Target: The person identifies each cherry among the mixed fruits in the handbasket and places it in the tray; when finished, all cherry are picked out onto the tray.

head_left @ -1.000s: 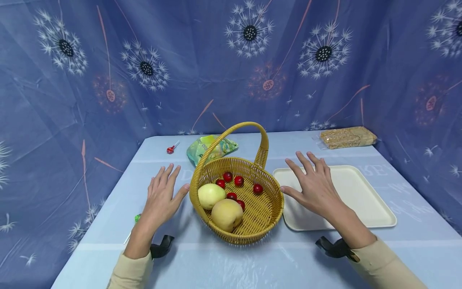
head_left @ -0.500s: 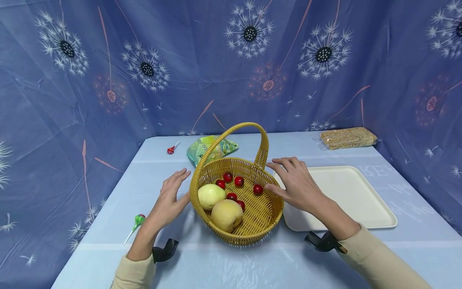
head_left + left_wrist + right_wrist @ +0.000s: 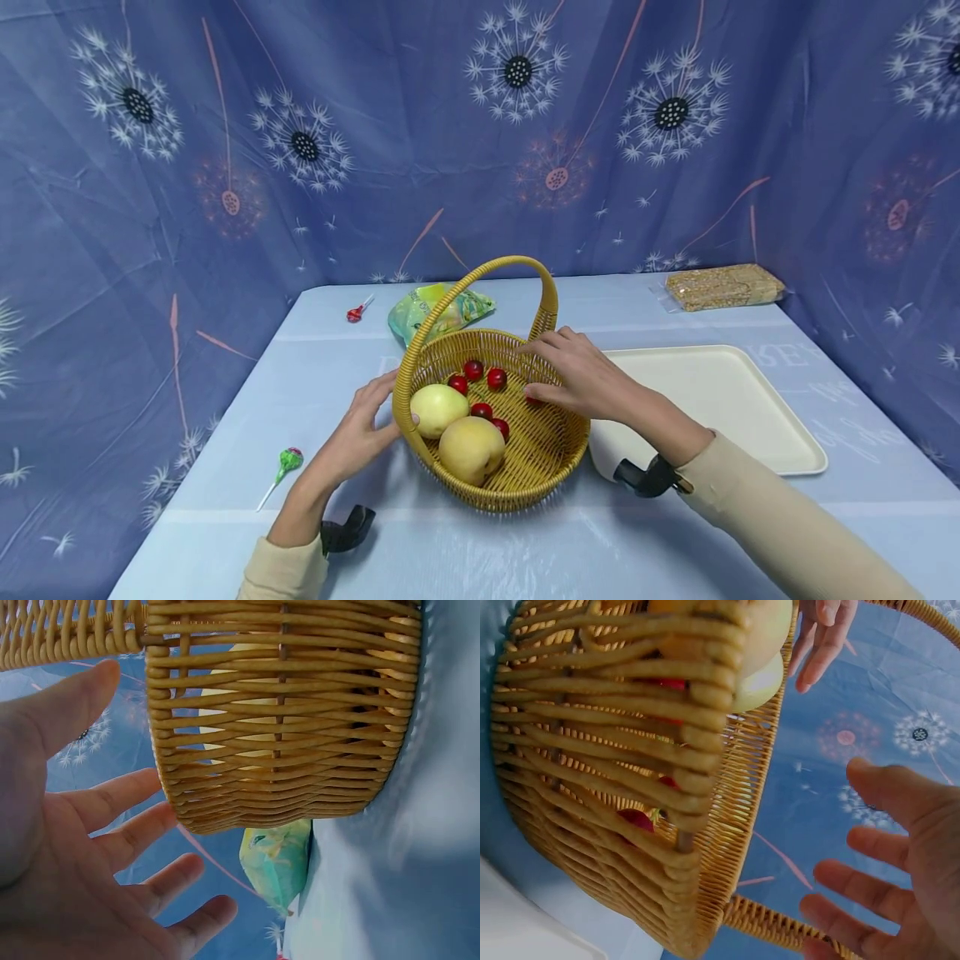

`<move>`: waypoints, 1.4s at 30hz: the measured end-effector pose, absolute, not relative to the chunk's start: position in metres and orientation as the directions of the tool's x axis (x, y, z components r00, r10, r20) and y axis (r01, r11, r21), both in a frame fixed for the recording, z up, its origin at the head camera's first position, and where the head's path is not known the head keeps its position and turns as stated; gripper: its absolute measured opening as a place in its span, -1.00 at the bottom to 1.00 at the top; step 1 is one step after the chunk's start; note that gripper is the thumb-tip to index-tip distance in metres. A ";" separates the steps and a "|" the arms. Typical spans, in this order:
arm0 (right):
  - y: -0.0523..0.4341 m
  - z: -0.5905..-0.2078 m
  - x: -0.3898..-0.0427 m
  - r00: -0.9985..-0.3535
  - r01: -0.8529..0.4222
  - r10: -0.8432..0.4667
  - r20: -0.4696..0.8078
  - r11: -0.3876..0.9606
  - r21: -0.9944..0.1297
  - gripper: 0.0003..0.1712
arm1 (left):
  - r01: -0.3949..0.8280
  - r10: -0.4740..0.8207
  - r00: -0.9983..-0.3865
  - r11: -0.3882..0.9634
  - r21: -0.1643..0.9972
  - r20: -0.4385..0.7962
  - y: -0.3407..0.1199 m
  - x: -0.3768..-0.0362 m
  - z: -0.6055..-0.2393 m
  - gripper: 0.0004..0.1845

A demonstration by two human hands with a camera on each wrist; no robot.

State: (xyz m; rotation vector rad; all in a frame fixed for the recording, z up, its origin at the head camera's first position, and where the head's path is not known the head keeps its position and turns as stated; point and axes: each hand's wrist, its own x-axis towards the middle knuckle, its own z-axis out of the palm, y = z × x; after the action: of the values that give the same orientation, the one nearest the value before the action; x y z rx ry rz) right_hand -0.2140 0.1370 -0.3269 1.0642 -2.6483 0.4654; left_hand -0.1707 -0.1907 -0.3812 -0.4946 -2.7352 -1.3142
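- The head view shows the whole table (image 3: 450,550): two lollipops (image 3: 289,458) on the left, a brown food packet (image 3: 723,287) at the far right, and a white tray (image 3: 705,400) just beside the basket (image 3: 551,437). The left wrist view has no brown packet in it.
- The left wrist view shows the left hand (image 3: 358,433) from the palm side, fingers spread wide, with nothing held in them.
- The right wrist view shows the right hand (image 3: 581,377) with its fingers apart and nothing in its grip; it hangs over the right side of the basket. The left hand's fingertips peek in at the top.
- The basket sits in the middle of the table, between the hands. It is round, woven and golden yellow, with one tall bent handle (image 3: 549,304).
- In it lie a big peach-coloured fruit (image 3: 471,450), a pale green fruit (image 3: 438,410) and small, shiny dark red cherries (image 3: 497,379).
- The right thumb hides most of one cherry in the head view.
- The basket and its handle cover part of a green bag (image 3: 471,305) behind.
- I cannot tell if the left fingertips touch the basket's rim.
- The right wrist view cuts off part of the right hand.
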 end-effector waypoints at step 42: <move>0.104 -0.365 -0.237 -0.623 -0.711 -0.781 -0.049 0.592 -0.380 -0.43 | 0.275 0.278 -0.948 0.465 0.842 0.156 -0.193 -0.169 -0.396 -0.37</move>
State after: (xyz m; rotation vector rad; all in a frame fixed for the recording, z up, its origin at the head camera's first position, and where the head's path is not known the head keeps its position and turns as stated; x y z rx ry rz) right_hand -0.2370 0.1044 -0.3652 1.4197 -2.9871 0.5537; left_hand -0.1694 -0.1926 -0.3961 -0.5085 -2.6914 -1.5458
